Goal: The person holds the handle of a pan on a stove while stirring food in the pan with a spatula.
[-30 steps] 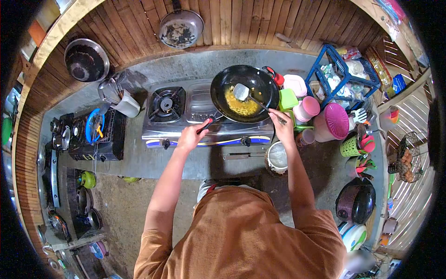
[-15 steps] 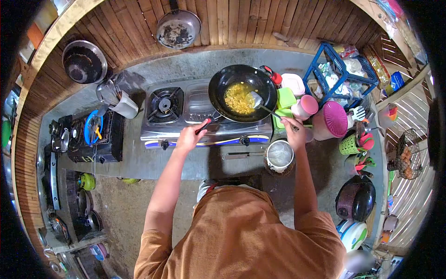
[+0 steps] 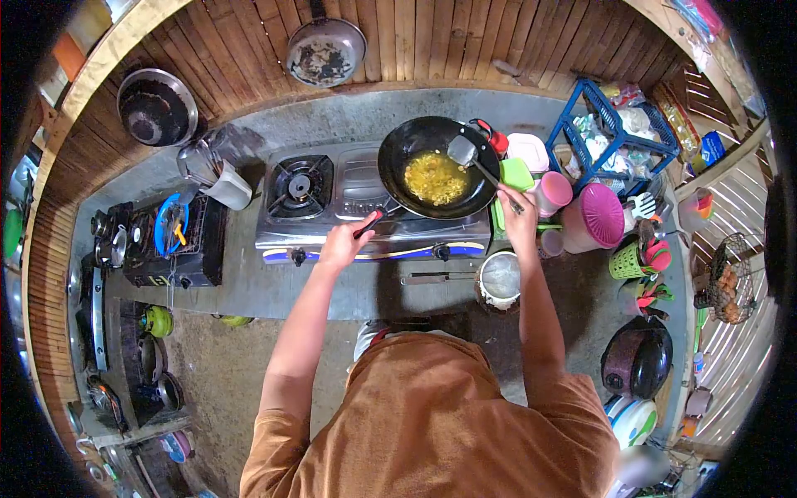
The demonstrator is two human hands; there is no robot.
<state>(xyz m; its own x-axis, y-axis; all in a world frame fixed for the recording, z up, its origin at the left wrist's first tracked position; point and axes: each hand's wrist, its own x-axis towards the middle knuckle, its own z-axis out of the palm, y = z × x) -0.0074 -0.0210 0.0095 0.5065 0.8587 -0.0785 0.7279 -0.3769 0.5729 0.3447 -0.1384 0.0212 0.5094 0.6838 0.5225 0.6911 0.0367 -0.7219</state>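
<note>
A black wok [image 3: 400, 158] sits over the right burner of a two-burner gas stove [image 3: 365, 241]. Yellow food pieces [image 3: 436, 178] lie in yellowish liquid at its bottom. My left hand [image 3: 342, 243] is closed around the wok's red and black handle [image 3: 369, 224]. In my right hand [image 3: 520, 214], the fingers are wrapped round the long handle of a metal spatula [image 3: 462, 150]. The spatula's blade is up at the wok's right inner wall, apart from the food. Below my right wrist stands a pot with a whitish inside [image 3: 501, 275].
Pink and green lidded containers [image 3: 552, 192] and a large purple-lidded tub [image 3: 601, 216] crowd the stove's right side. Behind them is a blue rack [image 3: 610, 137]. A long-handled utensil [image 3: 436, 278] lies on the counter. The left burner [image 3: 299, 186] carries no pan.
The spatula blade has moved up and right, out of the food onto the wok's side. My right hand has moved slightly up. My left hand keeps its hold on the wok handle.
</note>
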